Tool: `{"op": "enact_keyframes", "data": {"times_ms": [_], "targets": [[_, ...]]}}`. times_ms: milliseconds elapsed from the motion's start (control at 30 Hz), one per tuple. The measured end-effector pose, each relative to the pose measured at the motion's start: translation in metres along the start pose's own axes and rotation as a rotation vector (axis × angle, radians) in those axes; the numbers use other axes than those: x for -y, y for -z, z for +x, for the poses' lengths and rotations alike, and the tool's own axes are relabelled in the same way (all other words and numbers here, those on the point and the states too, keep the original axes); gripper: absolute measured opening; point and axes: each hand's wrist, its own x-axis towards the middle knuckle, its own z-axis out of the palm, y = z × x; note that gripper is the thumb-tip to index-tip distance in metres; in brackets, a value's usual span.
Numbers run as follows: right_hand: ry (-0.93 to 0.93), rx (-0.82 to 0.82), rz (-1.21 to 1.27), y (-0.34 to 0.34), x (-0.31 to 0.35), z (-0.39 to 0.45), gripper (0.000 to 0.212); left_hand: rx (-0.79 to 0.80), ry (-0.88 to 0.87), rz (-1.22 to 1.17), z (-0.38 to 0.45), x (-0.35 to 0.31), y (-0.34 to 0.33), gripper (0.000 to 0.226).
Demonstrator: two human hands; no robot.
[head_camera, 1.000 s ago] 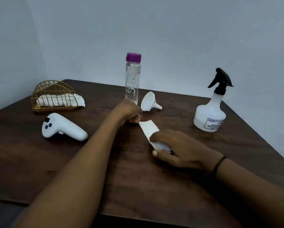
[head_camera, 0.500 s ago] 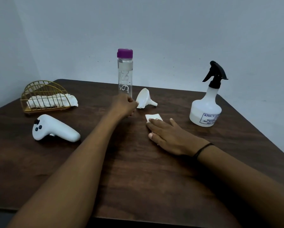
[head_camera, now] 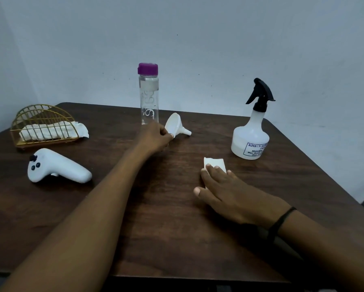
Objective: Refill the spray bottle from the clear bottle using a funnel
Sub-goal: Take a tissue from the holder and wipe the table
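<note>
Dark wood-grain table (head_camera: 155,239) fills the lower two-thirds of the frame, set against a plain pale wall. Nearest, right of centre: right hand (head_camera: 225,192) lies palm down, fingers straight and spread, fingertips pressing a small white folded tissue (head_camera: 215,162) flat on the table; a black band sits on that wrist. Left of centre: white handheld controller (head_camera: 56,166) lying on its side. Further back, centre: left hand (head_camera: 155,138) reaches forward, fingers curled, pinching the wide rim of the white funnel (head_camera: 174,126); the funnel lies on its side, spout pointing right. Just behind the left hand stands the clear bottle (head_camera: 149,98), upright, purple cap on, partly filled with clear liquid. Right, well apart from the funnel: white spray bottle (head_camera: 251,135), upright, black trigger head fitted, label facing the camera. Far left: gold wire holder (head_camera: 44,123) containing white tissues.
</note>
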Motion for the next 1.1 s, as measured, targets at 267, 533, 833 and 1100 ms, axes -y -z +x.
{"op": "enact_keyframes", "data": {"times_ms": [267, 533, 833, 1100], "targets": [[0.184, 0.054, -0.027, -0.002, 0.031, -0.015, 0.073, 0.001, -0.039, 0.075, 0.001, 0.001, -0.001, 0.021], [0.218, 0.01, -0.01, 0.01, 0.038, 0.035, 0.061, -0.025, -0.079, 0.121, 0.001, 0.001, -0.003, 0.026], [-0.009, -0.05, -0.008, 0.017, -0.016, 0.053, 0.062, -0.004, -0.096, 0.132, 0.0, -0.001, -0.008, 0.021], [-0.014, -0.039, -0.017, 0.004, -0.031, -0.006, 0.062, 0.051, -0.189, 0.247, -0.012, -0.016, -0.027, 0.02]]}}
